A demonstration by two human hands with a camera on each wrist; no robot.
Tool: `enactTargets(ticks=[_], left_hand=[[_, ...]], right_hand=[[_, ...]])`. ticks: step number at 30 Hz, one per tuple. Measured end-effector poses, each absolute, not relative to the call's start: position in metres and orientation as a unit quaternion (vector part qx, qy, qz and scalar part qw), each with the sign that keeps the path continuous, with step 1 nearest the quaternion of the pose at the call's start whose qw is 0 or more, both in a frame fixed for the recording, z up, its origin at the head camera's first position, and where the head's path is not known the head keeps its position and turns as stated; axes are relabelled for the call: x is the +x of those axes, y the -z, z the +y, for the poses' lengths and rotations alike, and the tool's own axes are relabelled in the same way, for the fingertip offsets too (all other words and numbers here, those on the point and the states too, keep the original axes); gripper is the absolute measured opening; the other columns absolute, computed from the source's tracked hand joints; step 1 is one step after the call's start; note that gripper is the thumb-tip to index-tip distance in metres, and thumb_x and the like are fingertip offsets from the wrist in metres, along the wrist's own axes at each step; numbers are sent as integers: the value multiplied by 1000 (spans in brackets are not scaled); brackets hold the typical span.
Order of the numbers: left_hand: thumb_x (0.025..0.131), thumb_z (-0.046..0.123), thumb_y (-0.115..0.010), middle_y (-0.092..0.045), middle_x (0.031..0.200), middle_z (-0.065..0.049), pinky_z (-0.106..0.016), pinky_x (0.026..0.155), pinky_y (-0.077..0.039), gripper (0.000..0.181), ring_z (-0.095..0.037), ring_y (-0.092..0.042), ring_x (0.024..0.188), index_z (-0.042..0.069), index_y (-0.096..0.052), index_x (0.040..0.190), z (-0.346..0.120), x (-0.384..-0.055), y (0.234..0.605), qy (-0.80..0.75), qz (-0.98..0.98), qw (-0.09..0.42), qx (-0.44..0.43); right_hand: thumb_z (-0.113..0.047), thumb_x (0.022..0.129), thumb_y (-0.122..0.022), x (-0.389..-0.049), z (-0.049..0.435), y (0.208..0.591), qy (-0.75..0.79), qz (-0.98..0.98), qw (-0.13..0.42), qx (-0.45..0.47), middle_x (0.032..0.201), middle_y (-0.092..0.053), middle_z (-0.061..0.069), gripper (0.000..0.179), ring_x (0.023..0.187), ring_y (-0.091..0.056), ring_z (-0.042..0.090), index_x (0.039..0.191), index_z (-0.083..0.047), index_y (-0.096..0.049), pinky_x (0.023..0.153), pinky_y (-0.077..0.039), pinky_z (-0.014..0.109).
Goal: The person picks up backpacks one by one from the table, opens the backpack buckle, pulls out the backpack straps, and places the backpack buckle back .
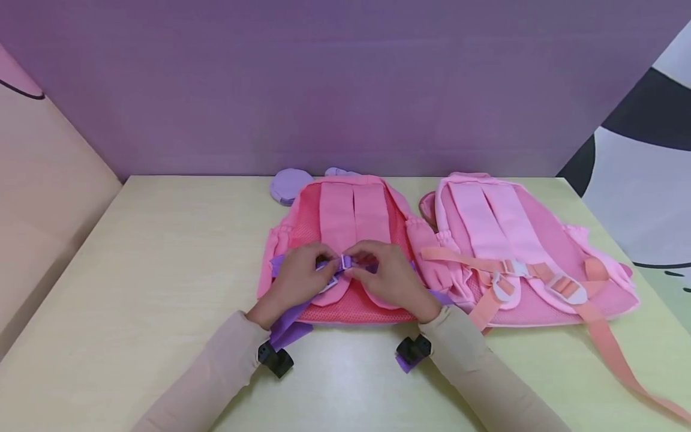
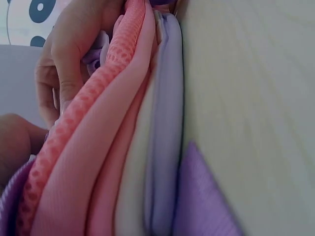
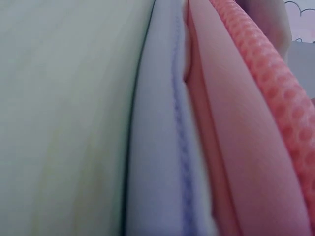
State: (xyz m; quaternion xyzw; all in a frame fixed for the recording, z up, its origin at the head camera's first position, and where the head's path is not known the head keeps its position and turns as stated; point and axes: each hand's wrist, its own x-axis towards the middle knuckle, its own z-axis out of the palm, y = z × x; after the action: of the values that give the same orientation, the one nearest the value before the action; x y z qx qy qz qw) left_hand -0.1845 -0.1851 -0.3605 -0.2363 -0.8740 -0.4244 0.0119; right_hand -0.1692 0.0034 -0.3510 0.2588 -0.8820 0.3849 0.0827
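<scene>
A pink backpack (image 1: 372,210) lies back side up, its coral mesh panel and two shoulder straps showing. Across its lower middle runs a purple strap with a small pale buckle (image 1: 345,262). My left hand (image 1: 297,273) pinches this strap at the buckle's left side, thumb and fingertips close together. On the other side, my right hand (image 1: 393,273) pinches the strap just right of the buckle. A second pale buckle (image 1: 329,284) sits below the left fingers. In the left wrist view, fingers (image 2: 69,59) show beyond the bag's layered edge; the right wrist view mostly shows that edge.
Another pink backpack (image 1: 531,240) with orange straps and white buckles lies close on the right. One orange strap (image 1: 610,351) trails toward the front right. A round lilac pouch (image 1: 290,185) is behind the first bag. Loose purple strap (image 1: 294,333) hangs over the table (image 1: 162,270).
</scene>
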Motion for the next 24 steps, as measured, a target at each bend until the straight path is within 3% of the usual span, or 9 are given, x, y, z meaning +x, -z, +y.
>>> enactTargets(ticks=[8, 24], left_hand=[[88, 10, -62, -64, 89, -8, -26, 70, -45, 15, -16, -55, 79, 1, -70, 97, -194, -187, 356, 462, -856, -59, -225], [89, 8, -62, -64, 88, -7, -23, 67, -43, 12, -15, -54, 77, 1, -71, 95, -191, -187, 359, 466, -856, -54, -217]], right_hand=[[-7, 78, -76, -169, 3, 350, -397, -880, 75, 250, 93, -71, 8, 25, 82, -67, 20, 102, -4, -69, 78, -56, 36], [-7, 77, -77, -168, 3, 351, -373, -891, 74, 247, 94, -71, 8, 29, 82, -66, 20, 105, -4, -69, 77, -56, 36]])
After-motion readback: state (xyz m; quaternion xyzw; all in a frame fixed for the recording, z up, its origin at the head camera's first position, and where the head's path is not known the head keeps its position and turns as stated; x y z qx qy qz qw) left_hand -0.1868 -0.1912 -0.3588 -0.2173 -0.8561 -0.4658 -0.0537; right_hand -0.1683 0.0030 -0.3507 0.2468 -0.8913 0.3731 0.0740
